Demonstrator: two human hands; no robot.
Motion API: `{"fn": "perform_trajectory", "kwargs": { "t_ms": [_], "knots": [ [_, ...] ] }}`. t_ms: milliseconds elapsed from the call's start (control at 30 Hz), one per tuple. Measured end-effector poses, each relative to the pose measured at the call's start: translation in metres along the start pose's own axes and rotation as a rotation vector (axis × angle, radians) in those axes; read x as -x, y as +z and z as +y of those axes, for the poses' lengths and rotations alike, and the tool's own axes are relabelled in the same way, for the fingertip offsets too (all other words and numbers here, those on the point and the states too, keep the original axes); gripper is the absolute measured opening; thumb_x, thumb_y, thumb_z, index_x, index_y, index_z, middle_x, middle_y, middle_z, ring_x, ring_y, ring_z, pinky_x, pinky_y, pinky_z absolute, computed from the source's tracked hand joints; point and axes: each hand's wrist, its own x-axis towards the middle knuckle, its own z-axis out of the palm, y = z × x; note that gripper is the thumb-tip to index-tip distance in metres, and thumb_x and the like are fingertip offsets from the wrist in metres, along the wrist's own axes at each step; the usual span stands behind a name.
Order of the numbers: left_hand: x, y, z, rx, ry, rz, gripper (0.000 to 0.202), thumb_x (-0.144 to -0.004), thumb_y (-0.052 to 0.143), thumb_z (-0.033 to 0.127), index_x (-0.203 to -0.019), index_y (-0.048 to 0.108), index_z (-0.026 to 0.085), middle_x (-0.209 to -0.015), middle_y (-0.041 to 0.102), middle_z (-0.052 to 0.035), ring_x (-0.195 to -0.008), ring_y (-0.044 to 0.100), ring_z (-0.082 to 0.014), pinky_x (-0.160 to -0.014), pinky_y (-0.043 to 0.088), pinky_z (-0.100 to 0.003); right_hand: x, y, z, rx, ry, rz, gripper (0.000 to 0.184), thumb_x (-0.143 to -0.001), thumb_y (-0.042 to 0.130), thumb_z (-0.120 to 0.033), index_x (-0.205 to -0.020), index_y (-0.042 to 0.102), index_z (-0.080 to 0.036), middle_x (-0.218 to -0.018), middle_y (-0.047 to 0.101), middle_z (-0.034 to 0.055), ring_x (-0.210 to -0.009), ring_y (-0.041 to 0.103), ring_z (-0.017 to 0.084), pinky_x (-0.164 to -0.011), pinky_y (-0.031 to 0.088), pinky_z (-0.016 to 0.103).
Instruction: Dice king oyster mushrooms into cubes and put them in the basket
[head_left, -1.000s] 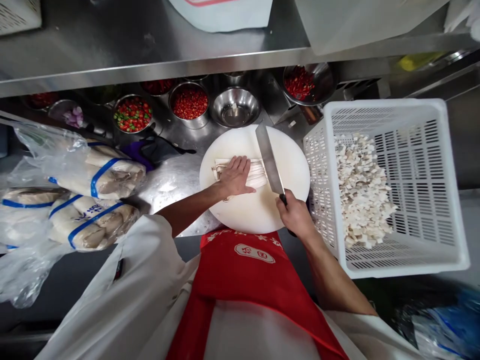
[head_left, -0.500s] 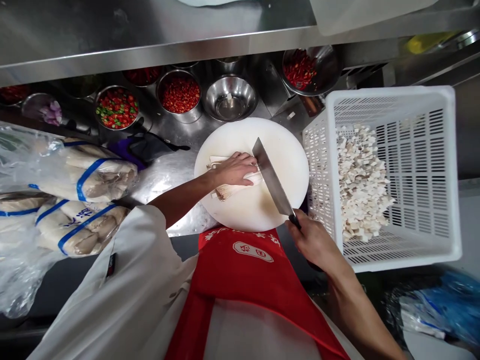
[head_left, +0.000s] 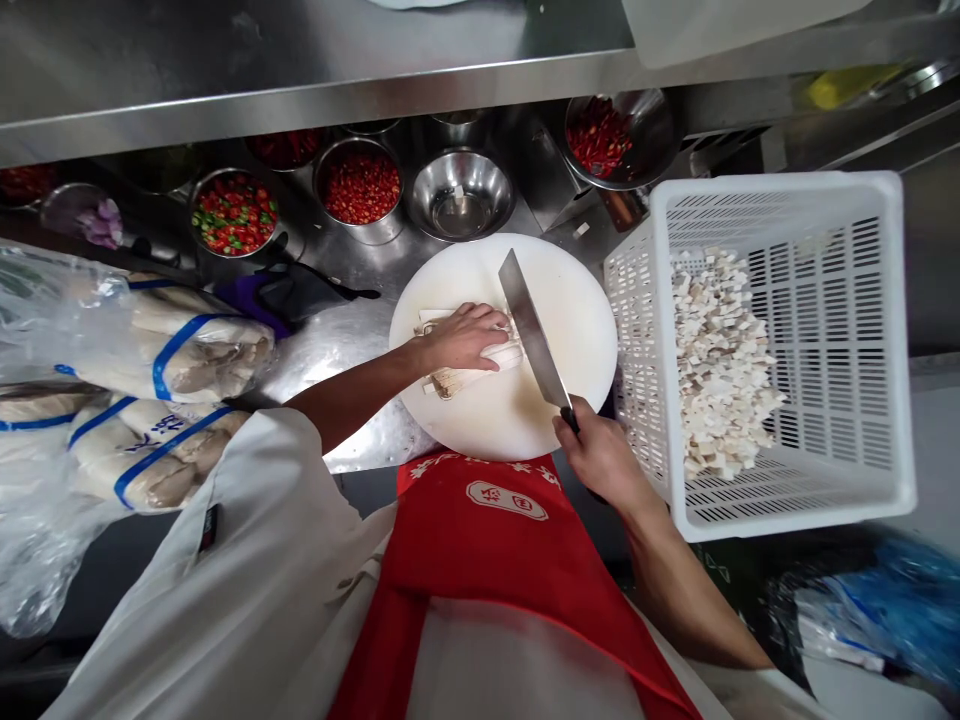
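On the round white cutting board (head_left: 576, 300) lie long, sliced king oyster mushrooms (head_left: 457, 383), pale with brown caps to the left. My left hand (head_left: 472, 335) rests over the slices and grips them, fingers bent near their right end. My right hand (head_left: 600, 450) is closed around the dark handle of a cleaver (head_left: 534, 328). Its broad blade stands just right of my left fingers, at the cut end of the slices. I cannot tell whether the edge touches the board.
A white plastic basket (head_left: 904, 350) on the right holds diced mushroom (head_left: 724, 370). Bagged whole mushrooms (head_left: 161, 455) lie at the left. Behind the board stand a steel bowl (head_left: 461, 195) and containers of chopped red chillies (head_left: 360, 190), under a steel shelf edge (head_left: 375, 95).
My right hand and the cleaver have shifted left and away from me, bringing the blade nearer the left fingers. My left hand has slid slightly left along the slices.
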Motion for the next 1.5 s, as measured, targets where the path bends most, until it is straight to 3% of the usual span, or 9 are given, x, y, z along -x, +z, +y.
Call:
{"fn": "perform_trajectory", "kwargs": {
  "t_ms": [133,300,400,533,700,1000,1133,1300,1500],
  "knots": [
    [-0.001,0.003,-0.002,0.01,0.015,0.016,0.04,-0.084,0.066,0.051,-0.112,0.065,0.023,-0.128,0.057,-0.0076,-0.116,0.047,-0.0276,-0.097,0.033,-0.039,0.01,-0.003,-0.006,0.036,0.032,-0.078,0.035,-0.095,0.04,-0.033,-0.12,0.055,-0.014,-0.081,0.073,0.0106,-0.074,0.069,0.027,-0.062,0.04,0.03],
    [-0.002,0.008,-0.002,-0.015,0.037,0.027,0.043,-0.084,0.065,0.05,-0.116,0.064,0.023,-0.127,0.057,-0.008,-0.117,0.047,-0.0274,-0.097,0.033,-0.039,-0.042,0.026,-0.009,0.068,0.012,-0.02,0.038,-0.095,0.038,-0.029,-0.125,0.053,-0.011,-0.086,0.074,0.0146,-0.079,0.069,0.029,-0.067,0.041,0.032],
    [0.002,0.008,-0.002,-0.026,0.025,0.032,0.044,-0.084,0.066,0.053,-0.114,0.064,0.022,-0.132,0.054,-0.0083,-0.119,0.046,-0.0276,-0.099,0.032,-0.039,-0.056,0.03,-0.009,0.043,-0.031,0.046,0.038,-0.095,0.038,-0.03,-0.124,0.054,-0.012,-0.088,0.073,0.014,-0.082,0.068,0.029,-0.068,0.041,0.032],
    [0.007,0.004,-0.002,-0.027,0.005,0.048,0.043,-0.082,0.068,0.053,-0.112,0.065,0.022,-0.133,0.053,-0.0082,-0.12,0.045,-0.0284,-0.1,0.031,-0.039,-0.025,0.01,-0.009,0.016,-0.03,0.07,0.035,-0.095,0.04,-0.034,-0.12,0.055,-0.015,-0.082,0.073,0.0101,-0.079,0.068,0.028,-0.064,0.04,0.03],
    [0.008,0.002,-0.004,0.005,0.005,0.043,0.04,-0.083,0.067,0.053,-0.11,0.067,0.024,-0.126,0.056,-0.0076,-0.113,0.048,-0.0274,-0.095,0.032,-0.039,0.01,-0.007,-0.012,0.053,0.015,-0.061,0.032,-0.095,0.041,-0.035,-0.117,0.057,-0.017,-0.076,0.072,0.0085,-0.069,0.067,0.026,-0.059,0.037,0.029],
    [0.011,0.003,-0.003,0.002,0.021,0.038,0.039,-0.084,0.066,0.05,-0.112,0.068,0.023,-0.129,0.055,-0.0087,-0.115,0.048,-0.0272,-0.097,0.033,-0.038,-0.063,0.036,-0.017,0.072,-0.029,0.06,0.034,-0.095,0.038,-0.031,-0.119,0.055,-0.013,-0.088,0.073,0.0146,-0.079,0.068,0.029,-0.066,0.039,0.032],
    [0.015,0.001,-0.004,0.008,0.013,0.035,0.036,-0.083,0.067,0.049,-0.108,0.069,0.023,-0.131,0.054,-0.0084,-0.116,0.048,-0.0275,-0.097,0.033,-0.039,-0.034,0.015,-0.017,0.027,-0.029,0.068,0.034,-0.095,0.04,-0.034,-0.118,0.055,-0.016,-0.085,0.073,0.0115,-0.078,0.068,0.028,-0.064,0.039,0.031],
    [0.015,0.004,-0.008,0.039,0.007,0.041,0.036,-0.083,0.068,0.049,-0.109,0.068,0.023,-0.123,0.058,-0.0075,-0.113,0.049,-0.0265,-0.095,0.035,-0.038,0.015,-0.013,-0.018,0.016,0.038,-0.127,0.03,-0.095,0.041,-0.035,-0.113,0.057,-0.018,-0.075,0.071,0.0073,-0.065,0.065,0.024,-0.057,0.036,0.029],
    [0.015,0.007,-0.003,0.048,-0.007,0.042,0.036,-0.084,0.067,0.047,-0.109,0.068,0.021,-0.124,0.056,-0.0082,-0.114,0.051,-0.0271,-0.098,0.038,-0.039,-0.031,0.029,-0.02,0.089,0.036,-0.035,0.033,-0.094,0.04,-0.029,-0.119,0.055,-0.014,-0.083,0.073,0.0133,-0.075,0.067,0.027,-0.065,0.039,0.031]
  ]
}}
